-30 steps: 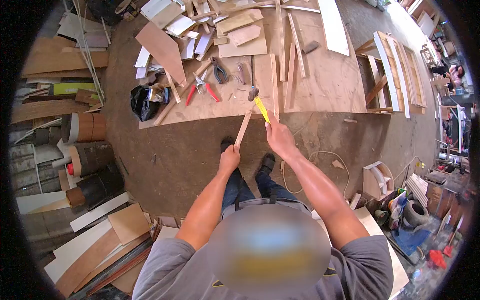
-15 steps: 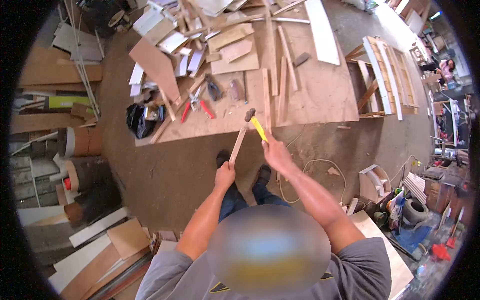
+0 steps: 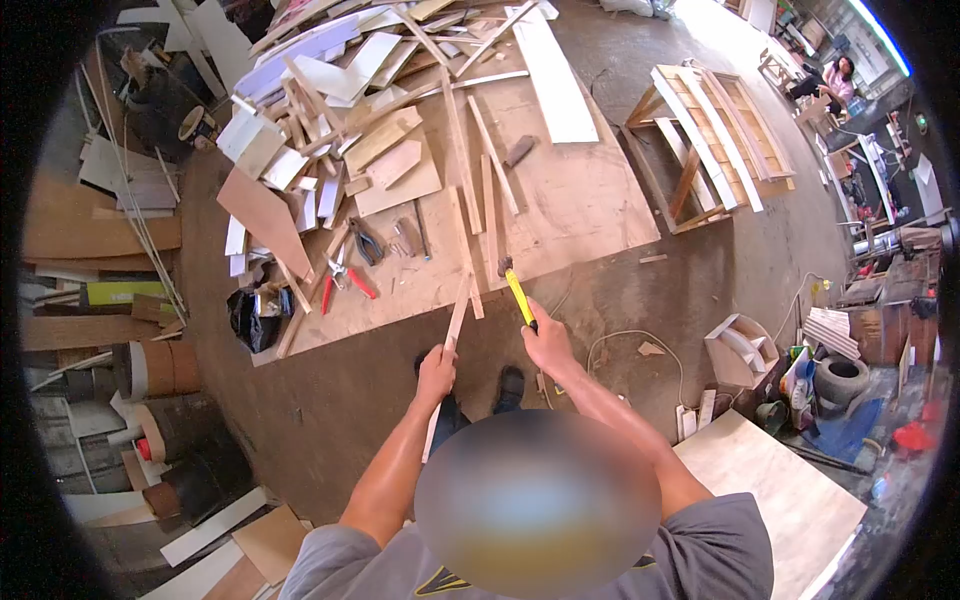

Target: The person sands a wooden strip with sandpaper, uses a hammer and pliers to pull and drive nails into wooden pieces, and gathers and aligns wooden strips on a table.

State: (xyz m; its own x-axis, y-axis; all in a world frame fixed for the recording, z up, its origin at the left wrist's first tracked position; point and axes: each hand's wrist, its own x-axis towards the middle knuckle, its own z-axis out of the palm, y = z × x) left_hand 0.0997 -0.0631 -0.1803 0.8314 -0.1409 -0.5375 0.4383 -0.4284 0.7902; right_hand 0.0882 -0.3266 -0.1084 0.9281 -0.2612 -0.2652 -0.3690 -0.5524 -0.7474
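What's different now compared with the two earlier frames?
The view has swung, so the wooden board sits tilted and farther left. The hammer head has moved rightward, away from the tip of the wood strip, whose lower end now shows below the left hand. Nothing was let go: the right hand keeps the hammer, the left the strip.

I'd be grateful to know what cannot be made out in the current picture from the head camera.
All in the head view:
- Wearer's head: covered by a round blur.
- Near end of the wooden strip in the left hand: lost towards the blur.
- Far side of the scrap pile: cut off by the top edge.
- Inside of the black bag: hidden by its folds.
- Distant person's handiwork: too small.
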